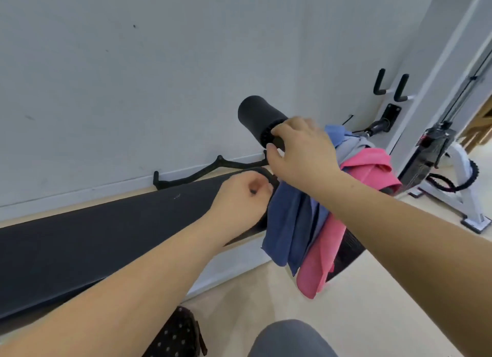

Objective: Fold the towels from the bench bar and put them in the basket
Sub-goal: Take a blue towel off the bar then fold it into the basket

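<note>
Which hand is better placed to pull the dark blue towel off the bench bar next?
Likely the left hand: its fingers curl on the dark blue towel, while the right hand grips the black foam roller.

The left forearm, bare, comes in from 8 o'clock and reaches toward 1 o'clock. The left hand (239, 197) is curled into a fist, knuckles up, gripping the top edge of the dark blue towel (287, 223). The right forearm, also bare, enters from 4 o'clock and points toward 10 o'clock, crossing above the left hand. The right hand (300, 149) is palm down, its bent forefinger and thumb set around the end of the foam roller (258, 117). A grey-clad knee (290, 338) shows at 6 o'clock.
</note>
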The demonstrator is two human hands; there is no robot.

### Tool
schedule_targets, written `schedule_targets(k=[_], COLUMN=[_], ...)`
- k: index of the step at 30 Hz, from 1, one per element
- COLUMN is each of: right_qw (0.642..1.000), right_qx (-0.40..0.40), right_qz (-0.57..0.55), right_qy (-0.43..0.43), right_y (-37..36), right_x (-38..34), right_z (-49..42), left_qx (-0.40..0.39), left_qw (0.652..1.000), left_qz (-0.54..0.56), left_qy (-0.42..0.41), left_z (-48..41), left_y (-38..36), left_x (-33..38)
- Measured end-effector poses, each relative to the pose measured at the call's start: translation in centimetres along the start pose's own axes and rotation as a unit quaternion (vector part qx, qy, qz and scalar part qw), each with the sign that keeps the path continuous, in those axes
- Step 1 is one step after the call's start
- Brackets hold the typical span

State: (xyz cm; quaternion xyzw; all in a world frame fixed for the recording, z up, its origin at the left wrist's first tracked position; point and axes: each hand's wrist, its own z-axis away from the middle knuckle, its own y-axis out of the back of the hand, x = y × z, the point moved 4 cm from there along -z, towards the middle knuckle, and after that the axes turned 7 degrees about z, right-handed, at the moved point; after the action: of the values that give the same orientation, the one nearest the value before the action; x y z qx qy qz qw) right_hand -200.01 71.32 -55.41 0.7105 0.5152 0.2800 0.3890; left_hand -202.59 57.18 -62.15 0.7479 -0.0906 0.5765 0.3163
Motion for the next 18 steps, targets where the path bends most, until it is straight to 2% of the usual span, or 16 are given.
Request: schedule_targets(k=[2,4,6,8,10,14,18], right_qw=[0.997,0.992,0.987,0.979,0.973,0.977,0.981], right_qx=[0.012,-0.015,-0.049,-0.056,-0.031,0.030,0.033], right_qz=[0.058,0.079,0.024,-0.076,-0.130,-0.117,-0.105], right_qy=[-0.039,-0.098,-0.149,-0.179,-0.186,-0.173,-0.162], right_y=[1.5,1.9,1.7,1.0,0.4,-0.4,-0.7], right_x=[3.1,5.9,7.9,9.1,9.9,10.8,10.3], right_z=[-0.5,-0.5,0.0,0.6,1.4,2.4,2.2], left_qx=[-0.026,-0.044,-0.044,-0.048,-0.033,0.007,-0.034], left_qw=[0.999,0.998,0.998,0.997,0.997,0.994,0.984], left_qz=[0.025,0.034,0.051,0.053,0.060,0.092,0.156], left_qy=[-0.014,-0.010,0.006,0.017,0.039,0.059,0.078], left_z=[-1.7,-3.5,-4.9,-5.5,-5.8,-6.6,-6.6], left_y=[-2.4,-5.0,-7.2,-8.8,-9.3,-7.7,-8.6], left_x=[2.6,4.2,5.1,5.1,4.6,3.9,3.8])
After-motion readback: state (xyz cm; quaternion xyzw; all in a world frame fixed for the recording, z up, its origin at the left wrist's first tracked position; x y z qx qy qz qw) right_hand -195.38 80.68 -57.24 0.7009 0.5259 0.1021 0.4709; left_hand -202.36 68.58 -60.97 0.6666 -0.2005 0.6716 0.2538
